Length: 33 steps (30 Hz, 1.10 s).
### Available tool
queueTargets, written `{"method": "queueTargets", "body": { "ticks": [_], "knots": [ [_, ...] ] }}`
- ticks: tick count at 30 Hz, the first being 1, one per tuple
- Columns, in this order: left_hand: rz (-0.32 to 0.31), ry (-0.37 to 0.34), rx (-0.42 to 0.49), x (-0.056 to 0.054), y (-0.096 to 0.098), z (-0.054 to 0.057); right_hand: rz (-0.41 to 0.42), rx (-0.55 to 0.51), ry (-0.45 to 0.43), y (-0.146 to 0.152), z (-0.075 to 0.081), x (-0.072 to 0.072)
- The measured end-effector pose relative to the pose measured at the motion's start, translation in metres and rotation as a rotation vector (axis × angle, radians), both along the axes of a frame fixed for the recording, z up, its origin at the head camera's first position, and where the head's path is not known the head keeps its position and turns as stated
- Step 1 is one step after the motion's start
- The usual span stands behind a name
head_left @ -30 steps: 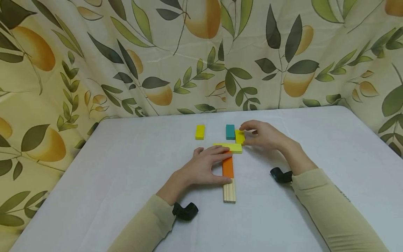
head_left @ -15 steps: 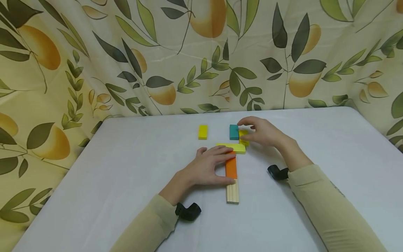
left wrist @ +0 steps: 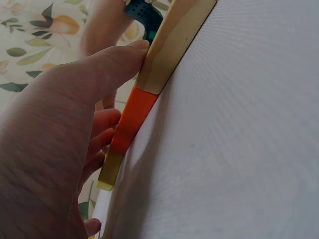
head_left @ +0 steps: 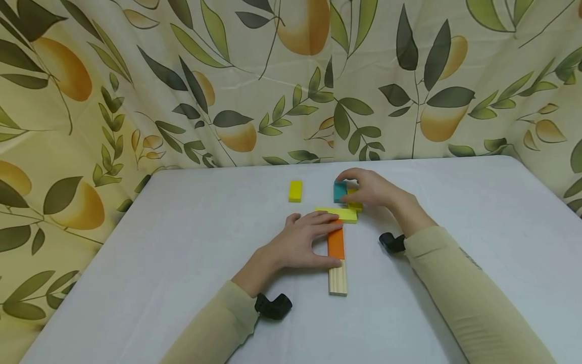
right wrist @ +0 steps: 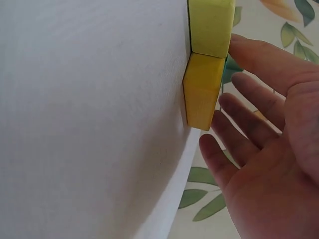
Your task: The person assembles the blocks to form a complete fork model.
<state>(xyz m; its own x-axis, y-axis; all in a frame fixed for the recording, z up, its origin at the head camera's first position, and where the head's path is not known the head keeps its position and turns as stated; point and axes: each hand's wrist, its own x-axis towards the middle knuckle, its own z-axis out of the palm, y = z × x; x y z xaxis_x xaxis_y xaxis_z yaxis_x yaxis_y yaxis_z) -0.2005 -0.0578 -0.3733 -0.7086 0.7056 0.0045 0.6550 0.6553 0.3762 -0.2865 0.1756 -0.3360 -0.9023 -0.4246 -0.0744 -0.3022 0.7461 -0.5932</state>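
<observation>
A plain wooden block [head_left: 338, 283], an orange block [head_left: 336, 246] and a crosswise light-yellow block [head_left: 347, 216] form a T on the white table. My left hand [head_left: 293, 246] lies over its left side, thumb at the wooden block [left wrist: 172, 45] and extended fingers over the orange and light-yellow blocks. Beyond the crossbar, a teal block [head_left: 338, 192] stands beside a deeper-yellow block [head_left: 357, 207]. My right hand [head_left: 375, 191] reaches over the yellow one and pinches the teal block at its ends between thumb and forefinger. In the right wrist view, the deeper-yellow block [right wrist: 203, 92] largely hides the teal one.
Another yellow block [head_left: 295, 191] lies apart, left of the teal one. A patterned curtain [head_left: 291, 101] hangs behind the table's far edge. Each wrist carries a black camera, such as the left one [head_left: 274, 307].
My right hand has moved left from the deeper-yellow block to the teal block. The left hand keeps its place on the blocks while the head view shifts slightly.
</observation>
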Motion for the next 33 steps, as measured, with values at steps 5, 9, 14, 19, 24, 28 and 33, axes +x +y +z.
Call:
{"method": "queueTargets", "body": {
  "ticks": [5, 9, 14, 19, 24, 28, 33],
  "knots": [
    [0.000, -0.003, 0.003, 0.000, 0.000, 0.000, 0.009, 0.034, -0.012, -0.004, -0.001, -0.002],
    [0.001, -0.002, 0.000, 0.000, 0.001, 0.001, 0.009, 0.044, -0.022, -0.006, 0.000, -0.003],
    [-0.002, -0.002, -0.002, 0.001, 0.001, 0.002, 0.003, 0.052, -0.035, -0.008, 0.001, -0.003],
    [-0.001, 0.000, -0.008, 0.001, 0.001, 0.002, 0.005, 0.045, -0.035, -0.010, 0.001, -0.002],
    [-0.005, 0.010, -0.008, 0.000, 0.000, 0.001, 0.005, 0.043, -0.041, -0.014, 0.001, -0.001],
    [-0.005, 0.009, -0.005, 0.000, -0.001, 0.000, 0.014, 0.043, -0.035, -0.015, -0.001, -0.001],
    [-0.003, 0.006, -0.003, 0.000, -0.001, 0.001, 0.021, 0.043, -0.031, -0.016, -0.003, 0.000]
  ]
}}
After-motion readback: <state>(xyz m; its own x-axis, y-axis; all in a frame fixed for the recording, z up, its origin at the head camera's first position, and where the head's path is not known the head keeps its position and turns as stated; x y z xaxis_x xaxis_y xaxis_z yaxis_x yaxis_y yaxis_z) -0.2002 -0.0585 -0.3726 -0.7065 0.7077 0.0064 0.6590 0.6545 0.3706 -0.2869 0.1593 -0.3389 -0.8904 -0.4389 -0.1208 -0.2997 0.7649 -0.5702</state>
